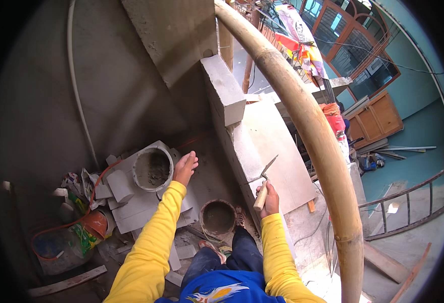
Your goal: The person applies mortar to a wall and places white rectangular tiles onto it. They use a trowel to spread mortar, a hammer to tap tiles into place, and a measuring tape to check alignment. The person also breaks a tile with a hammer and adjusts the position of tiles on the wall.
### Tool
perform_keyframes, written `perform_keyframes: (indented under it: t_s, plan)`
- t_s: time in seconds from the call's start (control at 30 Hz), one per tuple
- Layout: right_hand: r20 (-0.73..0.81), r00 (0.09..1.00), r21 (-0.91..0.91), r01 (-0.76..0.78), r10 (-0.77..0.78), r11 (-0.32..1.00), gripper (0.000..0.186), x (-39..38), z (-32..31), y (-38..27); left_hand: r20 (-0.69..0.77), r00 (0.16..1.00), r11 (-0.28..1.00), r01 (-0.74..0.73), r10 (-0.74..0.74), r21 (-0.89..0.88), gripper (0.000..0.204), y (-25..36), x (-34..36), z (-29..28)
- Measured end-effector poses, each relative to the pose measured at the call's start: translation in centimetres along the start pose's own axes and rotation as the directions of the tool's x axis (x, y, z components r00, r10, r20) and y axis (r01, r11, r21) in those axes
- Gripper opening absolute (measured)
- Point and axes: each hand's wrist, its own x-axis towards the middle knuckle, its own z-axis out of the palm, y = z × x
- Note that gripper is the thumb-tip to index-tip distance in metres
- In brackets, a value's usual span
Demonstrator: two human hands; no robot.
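Observation:
My right hand [270, 201] is closed around the pale handle of a small pointed trowel [269, 165]. The trowel's narrow blade points up and away, over the top of a low wall of light grey blocks [246, 151]. One block [226, 93] stands higher at the wall's far end. My left hand [185, 168] holds nothing that I can see; its fingers are stretched out, beside a grey bucket [167, 151] with wet-looking mortar [152, 169] inside. That bucket rests on stacked pale blocks [131, 214]. Near my feet stands a second bucket [203, 218] with dark grey contents.
A thick bamboo pole [302, 103] curves past on the right, beyond the wall. Pale board [282, 161] lies along the wall's outer side. An orange container [95, 223], bags and an orange cord [95, 187] clutter the left. Metal railing [409, 214] stands at far right.

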Motion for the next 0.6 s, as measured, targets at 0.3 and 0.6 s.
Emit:
perform_keyframes:
  t_s: [0.3,0.6]
  plan:
    - [-0.178,0.968,0.153,0.202,-0.175,0.967,0.029,14.5,4.5,-1.1,0.050,0.980,0.973,0.198,-0.194,-0.118,0.141,10.1,18.3,10.4]
    - [-0.214,0.894,0.044,0.413,-0.395,0.910,0.038,23.7,8.2,-2.7,0.310,0.943,0.890,0.245,-0.126,-0.384,0.146,6.3,22.6,12.6]
